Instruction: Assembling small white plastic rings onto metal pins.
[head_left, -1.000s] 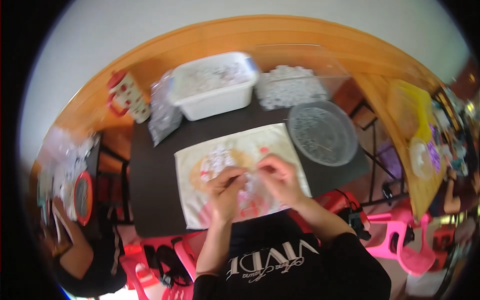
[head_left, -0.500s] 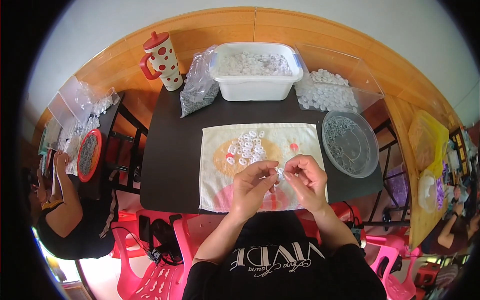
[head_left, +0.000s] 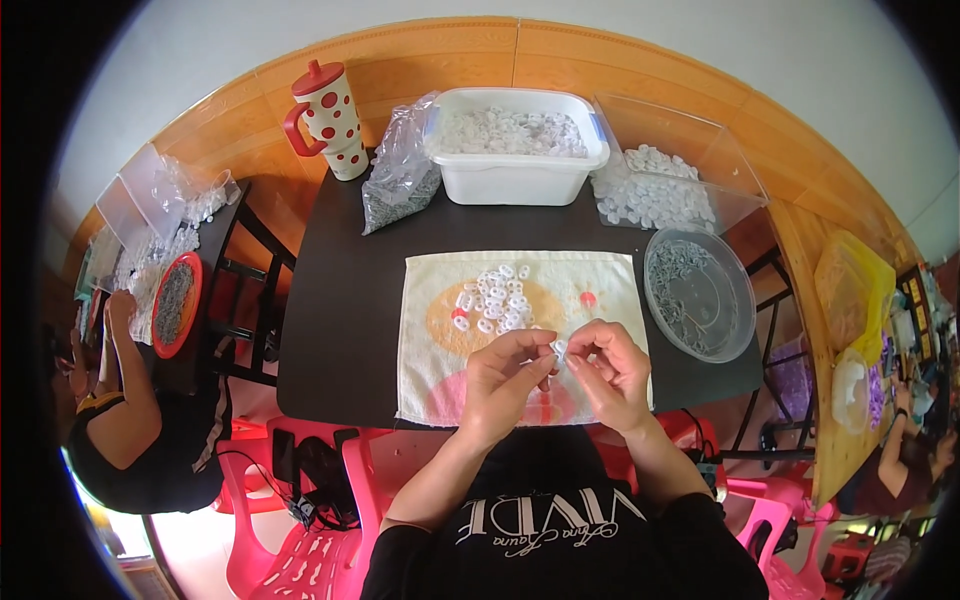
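Note:
Over the front right part of a cream cloth [head_left: 620, 275], my left hand [head_left: 505, 385] and my right hand [head_left: 612, 375] meet with fingertips pinched. A small white plastic piece [head_left: 560, 347] shows between them, and both hands' fingers close on it. Whether anything smaller is in the right fingertips is too small to tell. Just beyond my left hand lies a loose pile of white oval plastic pieces with holes [head_left: 495, 297].
A white tub [head_left: 515, 182] of pale pieces stands at the back, beside a clear bin [head_left: 735, 200] of white discs, a bag of grey bits [head_left: 400, 195] and a spotted tumbler [head_left: 335, 130]. Right lies a round clear tray [head_left: 730, 320] of thin grey bits. Another person [head_left: 130, 425] sits left.
My hands stay pinched together at nearly the same spot; the white piece now shows a little more plainly between the fingertips. The whole view has shifted slightly.

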